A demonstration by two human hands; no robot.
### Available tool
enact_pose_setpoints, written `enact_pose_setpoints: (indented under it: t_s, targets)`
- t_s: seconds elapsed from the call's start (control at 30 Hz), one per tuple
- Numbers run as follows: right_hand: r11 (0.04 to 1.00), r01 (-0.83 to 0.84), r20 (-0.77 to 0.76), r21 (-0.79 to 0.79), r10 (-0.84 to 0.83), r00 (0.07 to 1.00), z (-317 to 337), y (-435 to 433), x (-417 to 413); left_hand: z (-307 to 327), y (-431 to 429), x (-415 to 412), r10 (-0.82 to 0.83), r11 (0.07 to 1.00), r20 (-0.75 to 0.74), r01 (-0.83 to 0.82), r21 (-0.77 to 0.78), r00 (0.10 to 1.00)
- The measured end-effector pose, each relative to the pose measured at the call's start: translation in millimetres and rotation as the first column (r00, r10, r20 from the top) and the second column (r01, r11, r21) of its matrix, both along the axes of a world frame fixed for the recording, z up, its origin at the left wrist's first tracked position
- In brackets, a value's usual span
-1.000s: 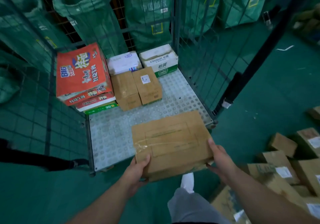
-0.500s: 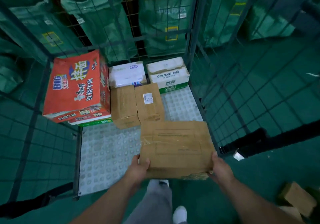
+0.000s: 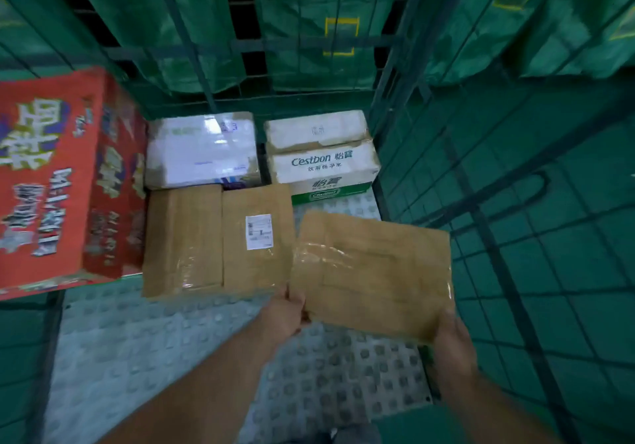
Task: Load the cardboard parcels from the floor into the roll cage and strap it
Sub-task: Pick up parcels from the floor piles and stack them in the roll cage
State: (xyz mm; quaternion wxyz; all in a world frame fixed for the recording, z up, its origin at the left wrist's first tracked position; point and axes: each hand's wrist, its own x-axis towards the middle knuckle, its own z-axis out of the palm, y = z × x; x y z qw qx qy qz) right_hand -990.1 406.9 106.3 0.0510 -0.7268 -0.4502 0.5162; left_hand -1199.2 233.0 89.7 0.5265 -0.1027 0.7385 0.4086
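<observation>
The flat cardboard parcel is inside the roll cage, tilted above its studded metal floor near the right mesh wall; it seems to hang clear of the floor, though blur makes that unsure. The left hand grips its near left corner and the right hand clasps the near right corner. Just left lie two brown parcels side by side, with a white box and a Cestbon carton behind them. A red carton stands far left. Green sacks hang beyond the mesh.
</observation>
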Motion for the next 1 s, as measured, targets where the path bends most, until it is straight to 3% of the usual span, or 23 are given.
enact_pose_setpoints:
  t_s: [0.17, 0.3, 0.37, 0.5, 0.6, 0.73, 0.83, 0.9, 1.0]
  targets:
    - [0.998, 0.048, -0.143, -0.052, -0.055, 0.988, -69, 77, -75, -78, 55, -36, 0.105, 0.995, -0.068, -0.104, 0.013, 0.992]
    - [1.000, -0.012, -0.172, -0.025, 0.008, 0.985, -114, 128, -122, -129, 83, -43, 0.246, 0.969, -0.076, -0.246, 0.009, 0.966]
    - [0.999, -0.035, -0.191, -0.021, 0.030, 0.981, -137, 145, -144, -141, 93, -50, 0.286, 0.958, -0.159, -0.280, 0.058, 0.945]
    - [0.999, -0.033, -0.193, 0.008, 0.034, 0.981, -184, 165, -184, -165, 118, -79, 0.175, 0.972, -0.350, -0.218, -0.087, 0.920]
    - [0.996, 0.070, -0.144, -0.056, -0.077, 0.987, -216, 173, -198, -181, 128, -95, 0.344, 0.926, -0.184, -0.365, -0.098, 0.921]
    - [0.968, -0.151, 0.070, -0.202, 0.168, 0.983, -227, 177, -187, -168, 131, -90, 0.435, 0.900, 0.018, -0.435, -0.024, 0.900]
    - [0.912, -0.204, 0.021, -0.356, 0.226, 0.974, -217, 173, -180, -143, 107, -68, 0.378, 0.926, 0.120, -0.377, -0.032, 0.918]
    - [0.882, -0.217, 0.001, -0.419, 0.239, 0.971, -202, 159, -171, -126, 82, -43, 0.353, 0.933, 0.123, -0.339, -0.123, 0.927]
    - [0.820, -0.380, -0.021, -0.427, 0.411, 0.911, -171, 113, -146, -92, 38, 3, 0.405, 0.897, 0.136, -0.364, -0.252, 0.904]
